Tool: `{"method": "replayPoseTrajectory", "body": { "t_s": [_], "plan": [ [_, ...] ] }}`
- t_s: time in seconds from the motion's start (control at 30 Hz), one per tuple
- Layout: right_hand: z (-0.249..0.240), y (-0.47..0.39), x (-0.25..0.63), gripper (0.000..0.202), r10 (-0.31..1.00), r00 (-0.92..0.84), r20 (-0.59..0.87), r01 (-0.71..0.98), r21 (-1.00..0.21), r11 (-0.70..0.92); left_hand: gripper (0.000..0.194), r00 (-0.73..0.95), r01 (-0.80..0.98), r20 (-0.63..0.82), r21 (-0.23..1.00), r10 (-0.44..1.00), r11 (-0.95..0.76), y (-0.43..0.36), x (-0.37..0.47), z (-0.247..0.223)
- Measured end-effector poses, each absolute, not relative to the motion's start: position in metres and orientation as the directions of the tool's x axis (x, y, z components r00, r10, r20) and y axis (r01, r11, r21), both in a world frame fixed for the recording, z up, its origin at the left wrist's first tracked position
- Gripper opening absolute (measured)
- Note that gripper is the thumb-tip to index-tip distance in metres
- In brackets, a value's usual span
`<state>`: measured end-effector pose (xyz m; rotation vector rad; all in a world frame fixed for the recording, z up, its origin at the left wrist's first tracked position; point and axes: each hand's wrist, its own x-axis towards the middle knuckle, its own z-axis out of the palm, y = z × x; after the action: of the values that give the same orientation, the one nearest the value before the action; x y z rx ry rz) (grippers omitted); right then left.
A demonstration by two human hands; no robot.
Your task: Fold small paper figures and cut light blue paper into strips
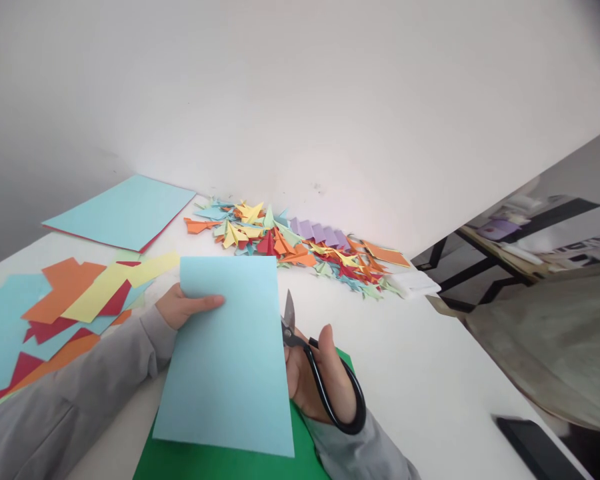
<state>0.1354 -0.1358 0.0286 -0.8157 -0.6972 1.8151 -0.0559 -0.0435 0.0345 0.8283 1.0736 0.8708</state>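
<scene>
A light blue sheet of paper (230, 373) is upright in front of me. My left hand (187, 305) grips its upper left edge, thumb on the front and fingers hidden behind. At the sheet's right edge, my right hand (325, 380) holds black-handled scissors (317, 373), thumb through a handle loop. The scissors point upward, one blade plainly visible and the other partly hidden by the sheet. Beneath both hands lies a green sheet (205, 465) on the white table (410, 373).
Folded paper pieces (285, 243) in many colours are heaped along the wall. Coloured offcuts (75, 293) spread at the left, below a stack of large sheets (125, 212). A dark phone-like object (537, 448) lies at the lower right, near the table's edge.
</scene>
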Motion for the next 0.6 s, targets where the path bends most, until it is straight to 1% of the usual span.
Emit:
{"method": "replayPoseTrajectory", "body": {
  "t_s": [0.13, 0.23, 0.3, 0.43, 0.53, 0.6],
  "plan": [
    [0.026, -0.134, 0.136, 0.066, 0.942, -0.248, -0.227, -0.558, -0.761, -0.33, 0.044, 0.218, -0.186, -0.409, 0.874, 0.886, 0.449, -0.041, -0.058, 0.033],
    [0.028, -0.133, 0.137, 0.071, 0.94, -0.264, -0.215, -0.547, -0.77, -0.329, 0.047, 0.21, -0.192, -0.428, 0.863, 0.879, 0.466, -0.037, -0.06, 0.031],
    [0.031, -0.132, 0.137, 0.07, 0.937, -0.281, -0.206, -0.54, -0.773, -0.332, 0.049, 0.217, -0.193, -0.439, 0.856, 0.872, 0.479, -0.035, -0.062, 0.031],
    [0.036, -0.132, 0.137, 0.058, 0.931, -0.305, -0.2, -0.542, -0.768, -0.342, 0.048, 0.259, -0.202, -0.458, 0.836, 0.851, 0.511, -0.036, -0.062, 0.034],
    [0.036, -0.134, 0.137, 0.059, 0.93, -0.325, -0.172, -0.523, -0.786, -0.328, 0.042, 0.305, -0.193, -0.466, 0.824, 0.83, 0.533, -0.04, -0.061, 0.036],
    [0.033, -0.134, 0.136, 0.061, 0.939, -0.301, -0.167, -0.524, -0.794, -0.309, 0.039, 0.338, -0.175, -0.475, 0.816, 0.812, 0.551, -0.043, -0.059, 0.036]
  ]
}}
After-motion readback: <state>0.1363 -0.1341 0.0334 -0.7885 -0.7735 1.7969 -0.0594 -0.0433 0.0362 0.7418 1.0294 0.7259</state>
